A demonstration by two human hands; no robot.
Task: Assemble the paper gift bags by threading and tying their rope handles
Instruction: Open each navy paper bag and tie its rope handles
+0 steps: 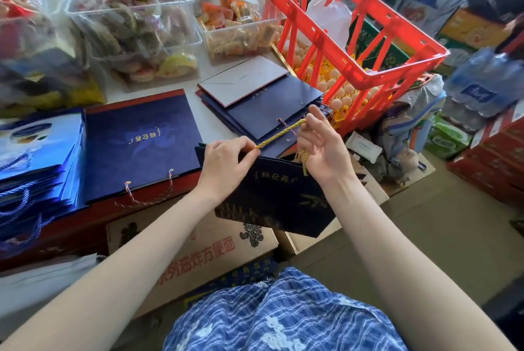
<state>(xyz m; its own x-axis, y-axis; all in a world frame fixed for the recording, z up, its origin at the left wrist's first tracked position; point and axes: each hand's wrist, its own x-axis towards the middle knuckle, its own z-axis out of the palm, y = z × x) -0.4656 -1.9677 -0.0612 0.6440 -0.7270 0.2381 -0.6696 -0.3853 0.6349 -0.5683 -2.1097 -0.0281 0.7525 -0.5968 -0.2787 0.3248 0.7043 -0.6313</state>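
Note:
A flat dark navy paper bag (pixel 272 197) with gold print hangs in front of me above cardboard boxes. My left hand (pixel 226 163) pinches its top edge where a yellow rope handle (pixel 280 133) comes out. My right hand (pixel 320 146) holds the rope's other part, stretched taut between both hands, and a frayed yellow tail (pixel 304 162) hangs under its palm. On the table behind lies a stack of flat navy bags (pixel 269 106). A larger navy bag (pixel 141 146) with a twisted multicoloured handle (pixel 147 194) lies at the left.
Shiny blue bags (pixel 37 163) with blue cords are piled at far left. Clear tubs of wrapped snacks (pixel 136 27) stand at the back. A red crate (pixel 351 27) tilts over eggs at the right. Cardboard boxes (pixel 204 251) sit below the table edge.

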